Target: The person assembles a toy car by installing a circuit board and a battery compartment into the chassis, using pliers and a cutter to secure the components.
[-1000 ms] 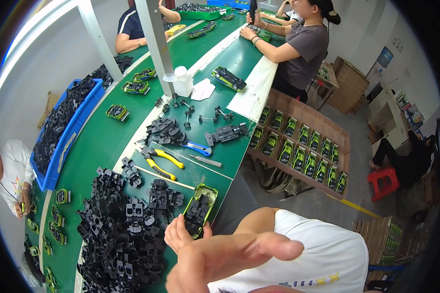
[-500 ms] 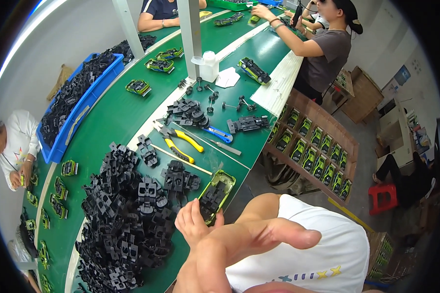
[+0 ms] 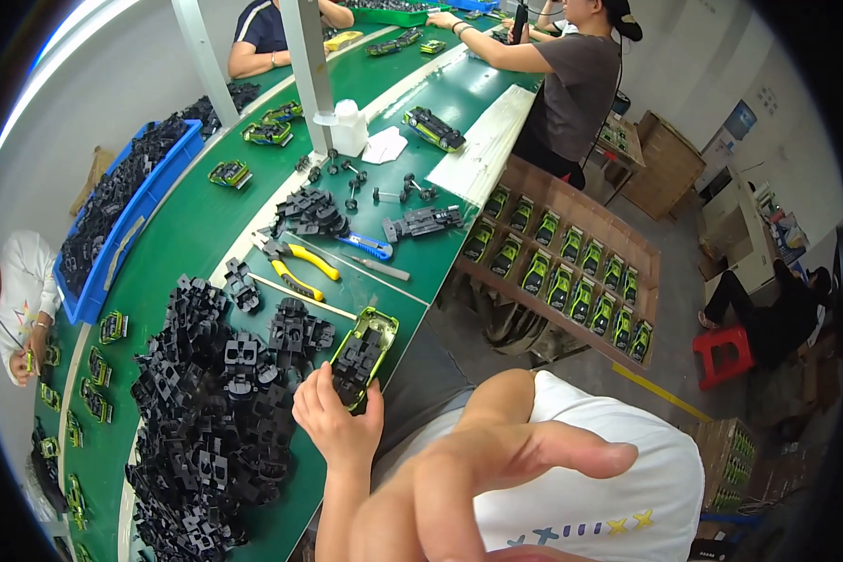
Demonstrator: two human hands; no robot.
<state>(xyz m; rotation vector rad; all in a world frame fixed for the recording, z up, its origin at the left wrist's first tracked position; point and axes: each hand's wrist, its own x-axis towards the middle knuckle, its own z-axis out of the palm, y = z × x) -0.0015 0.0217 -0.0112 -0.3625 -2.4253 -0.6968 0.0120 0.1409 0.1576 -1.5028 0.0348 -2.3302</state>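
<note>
Left hand [image 3: 332,417] grips the near end of a toy car body [image 3: 363,348], yellow-green shell with a black underside facing up. Fingers wrap its lower end; the thumb lies along the right edge. The car body sits at the near edge of the green table [image 3: 187,234], its far end resting on or just above the surface; cannot tell which.

Right hand [image 3: 496,464] is raised close to the camera, large and blurred. Fingers extended and loosely spread, pointing right, nothing in it. It hangs over the person's white shirt [image 3: 628,487], well apart from the car body.

Just left of the car body: a large heap of black plastic parts [image 3: 206,412], spread along the table toward the near edge. Beyond the car body: yellow-handled pliers [image 3: 300,267] lying flat, a blue-handled tool [image 3: 365,245] near them, and a black car chassis [image 3: 421,223]. A smaller cluster of black parts [image 3: 309,211] lies further back.

Far left edge of the table: a blue bin [image 3: 112,248] filled with black parts. Right of the table: a wooden tray [image 3: 571,262] holding rows of finished green cars. Another person in a dark shirt [image 3: 576,89] works at the far end of the table.
</note>
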